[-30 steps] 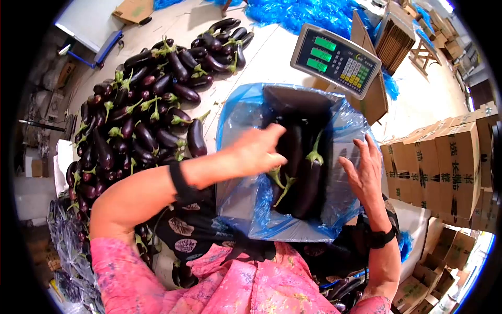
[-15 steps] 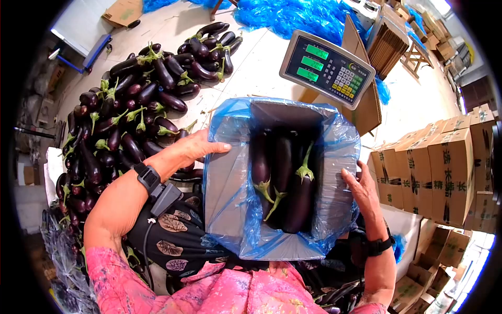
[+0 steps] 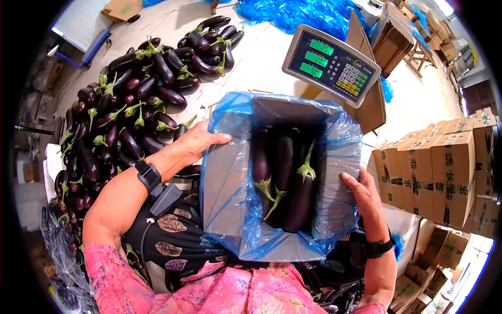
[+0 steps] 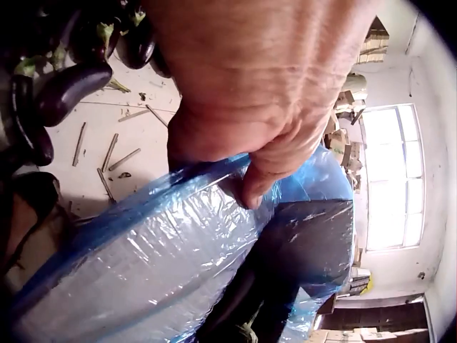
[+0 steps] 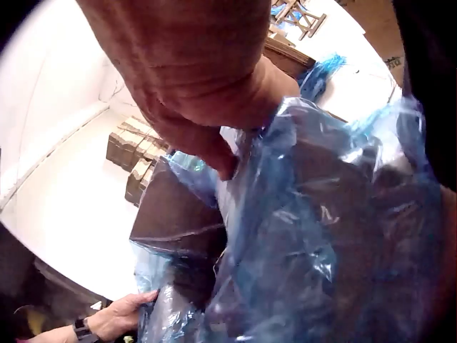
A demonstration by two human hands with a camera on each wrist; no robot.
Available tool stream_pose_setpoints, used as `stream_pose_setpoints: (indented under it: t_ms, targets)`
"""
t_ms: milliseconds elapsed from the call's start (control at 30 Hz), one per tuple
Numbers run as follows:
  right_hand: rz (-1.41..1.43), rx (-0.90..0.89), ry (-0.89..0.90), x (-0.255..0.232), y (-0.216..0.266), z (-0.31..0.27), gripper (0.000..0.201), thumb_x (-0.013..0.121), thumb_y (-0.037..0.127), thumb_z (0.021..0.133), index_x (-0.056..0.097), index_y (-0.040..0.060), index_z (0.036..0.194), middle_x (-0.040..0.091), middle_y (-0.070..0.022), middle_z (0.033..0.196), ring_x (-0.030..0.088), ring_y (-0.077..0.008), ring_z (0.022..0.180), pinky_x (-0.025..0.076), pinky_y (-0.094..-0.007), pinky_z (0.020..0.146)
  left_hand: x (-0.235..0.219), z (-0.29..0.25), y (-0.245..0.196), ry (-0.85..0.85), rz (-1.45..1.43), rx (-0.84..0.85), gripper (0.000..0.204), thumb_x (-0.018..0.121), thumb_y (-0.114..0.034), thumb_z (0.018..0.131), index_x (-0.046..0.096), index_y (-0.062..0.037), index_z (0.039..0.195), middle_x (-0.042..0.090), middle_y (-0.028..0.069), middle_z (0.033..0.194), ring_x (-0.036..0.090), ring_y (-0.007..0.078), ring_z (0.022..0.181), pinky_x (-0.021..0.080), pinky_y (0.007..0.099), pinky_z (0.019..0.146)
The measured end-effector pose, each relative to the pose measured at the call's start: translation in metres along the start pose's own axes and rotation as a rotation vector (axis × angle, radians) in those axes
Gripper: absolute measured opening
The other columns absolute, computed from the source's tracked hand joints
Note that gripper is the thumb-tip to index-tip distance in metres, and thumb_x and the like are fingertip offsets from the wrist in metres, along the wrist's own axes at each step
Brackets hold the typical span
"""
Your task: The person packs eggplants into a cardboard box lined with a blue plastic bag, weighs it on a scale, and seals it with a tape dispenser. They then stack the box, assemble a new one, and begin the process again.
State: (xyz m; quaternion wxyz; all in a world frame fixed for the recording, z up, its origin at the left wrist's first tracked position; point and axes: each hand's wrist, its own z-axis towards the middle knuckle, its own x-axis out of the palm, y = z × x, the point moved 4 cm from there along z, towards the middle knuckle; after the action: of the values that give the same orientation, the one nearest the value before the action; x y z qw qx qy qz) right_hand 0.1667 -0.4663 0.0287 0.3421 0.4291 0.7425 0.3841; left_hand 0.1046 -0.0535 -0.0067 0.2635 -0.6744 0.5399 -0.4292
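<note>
A cardboard box lined with blue plastic film (image 3: 225, 193) sits tilted in front of the person's lap, its flaps spread outward. Several dark eggplants (image 3: 300, 201) lie lengthwise inside, green stems showing. At the box's left flap, the left hand (image 3: 198, 141) grips the film-covered edge, thumb on top and fingers hidden underneath. Its thumb (image 4: 253, 191) presses on the film in the left wrist view. On the opposite side, the right hand (image 3: 365, 192) holds the right flap the same way, with its thumb (image 5: 227, 166) over the film in the right wrist view.
A large pile of eggplants (image 3: 130, 120) covers the floor at left. Beyond the box stands a scale display (image 3: 332, 65) with lit green readouts. Stacked printed cartons (image 3: 429, 167) line the right side. Blue plastic film (image 3: 293, 15) lies heaped at the back.
The left hand has left the eggplants inside the box and taken hold of the left flap. The right hand has closed onto the right flap. The box sits slightly further left in view.
</note>
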Motion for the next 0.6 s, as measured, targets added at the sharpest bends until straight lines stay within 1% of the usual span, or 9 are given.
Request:
stream_pose_setpoints:
  t_ms: [67, 167, 233, 300, 333, 400, 433, 533, 600]
  targets:
    - [0.124, -0.007, 0.029, 0.007, 0.008, -0.006, 0.039, 0.064, 0.013, 0.094, 0.057, -0.0042, 0.129, 0.067, -0.0111, 0.115, 0.063, -0.0166, 0.1, 0.05, -0.03, 0.089, 0.009, -0.002, -0.008, -0.023, 0.017, 0.045, 0.041, 0.06, 0.002, 0.087, 0.059, 0.001, 0.128, 0.069, 0.0097, 0.109, 0.067, 0.02, 0.098, 0.053, 0.0354, 0.092]
    - [0.01, 0.029, 0.037, 0.013, 0.021, -0.019, 0.04, 0.062, 0.013, 0.094, 0.056, -0.0019, 0.13, 0.067, -0.0089, 0.115, 0.063, -0.0166, 0.1, 0.05, -0.0305, 0.089, 0.015, 0.01, -0.019, -0.039, 0.107, 0.058, 0.041, 0.06, 0.003, 0.087, 0.058, -0.0014, 0.128, 0.067, 0.0086, 0.107, 0.065, 0.0186, 0.095, 0.054, 0.0354, 0.088]
    - [0.031, 0.046, 0.014, 0.015, 0.018, -0.025, 0.041, 0.063, 0.012, 0.093, 0.055, -0.0003, 0.131, 0.067, -0.0078, 0.116, 0.064, -0.0167, 0.101, 0.051, -0.0301, 0.09, 0.003, 0.022, -0.019, -0.024, 0.148, 0.184, 0.043, 0.064, 0.0, 0.085, 0.057, -0.0008, 0.128, 0.066, 0.0081, 0.106, 0.063, 0.0185, 0.094, 0.053, 0.0336, 0.087]
    - [-0.004, 0.036, -0.025, 0.015, 0.016, -0.026, 0.045, 0.062, 0.013, 0.093, 0.052, -0.0031, 0.134, 0.064, -0.012, 0.122, 0.061, -0.0207, 0.108, 0.047, -0.0327, 0.096, -0.012, 0.009, -0.035, 0.038, 0.38, 0.18, 0.049, 0.067, -0.011, 0.087, 0.054, 0.0006, 0.133, 0.067, 0.0114, 0.111, 0.063, 0.0193, 0.096, 0.053, 0.0331, 0.087]
    - [-0.001, -0.005, 0.037, 0.015, 0.019, -0.026, 0.05, 0.064, 0.014, 0.094, 0.049, -0.0001, 0.14, 0.06, -0.0108, 0.128, 0.058, -0.0184, 0.113, 0.044, -0.0315, 0.1, -0.018, -0.005, -0.05, 0.068, 0.544, 0.181, 0.051, 0.068, -0.016, 0.089, 0.052, 0.0009, 0.135, 0.068, 0.0126, 0.112, 0.064, 0.0202, 0.097, 0.054, 0.0334, 0.087]
    - [-0.137, -0.096, -0.061, 0.006, 0.024, -0.028, 0.052, 0.063, 0.015, 0.095, 0.046, 0.0014, 0.143, 0.058, -0.0121, 0.131, 0.054, -0.0207, 0.119, 0.042, -0.0326, 0.103, -0.039, -0.042, -0.077, 0.009, 0.405, -0.023, 0.056, 0.067, -0.03, 0.092, 0.051, 0.0011, 0.136, 0.069, 0.0142, 0.113, 0.067, 0.0201, 0.099, 0.055, 0.0337, 0.088]
    - [-0.185, -0.179, -0.103, 0.004, 0.028, -0.03, 0.051, 0.061, 0.018, 0.097, 0.046, 0.0026, 0.143, 0.056, -0.0145, 0.134, 0.051, -0.0239, 0.125, 0.041, -0.0348, 0.105, -0.065, -0.055, -0.084, -0.042, 0.397, 0.05, 0.056, 0.065, -0.032, 0.094, 0.051, 0.0009, 0.136, 0.069, 0.0139, 0.113, 0.068, 0.0201, 0.1, 0.055, 0.0337, 0.089]
    - [-0.34, -0.424, -0.465, -0.003, 0.038, -0.03, 0.05, 0.059, 0.021, 0.099, 0.045, 0.0028, 0.144, 0.053, -0.0154, 0.137, 0.049, -0.026, 0.128, 0.041, -0.0369, 0.106, -0.143, -0.115, -0.095, -0.313, 0.402, 0.178, 0.053, 0.061, -0.034, 0.098, 0.05, -0.0005, 0.137, 0.069, 0.0132, 0.114, 0.068, 0.0189, 0.101, 0.055, 0.032, 0.088]
    - [-0.489, -0.486, -0.441, 0.004, 0.048, -0.033, 0.044, 0.06, 0.02, 0.101, 0.049, 0.0029, 0.14, 0.05, -0.0161, 0.14, 0.052, -0.0225, 0.125, 0.046, -0.0363, 0.101, -0.196, -0.164, -0.074, -0.576, 0.372, 0.165, 0.046, 0.063, -0.036, 0.096, 0.056, -0.004, 0.128, 0.069, 0.0124, 0.11, 0.068, 0.0199, 0.097, 0.055, 0.0316, 0.086]
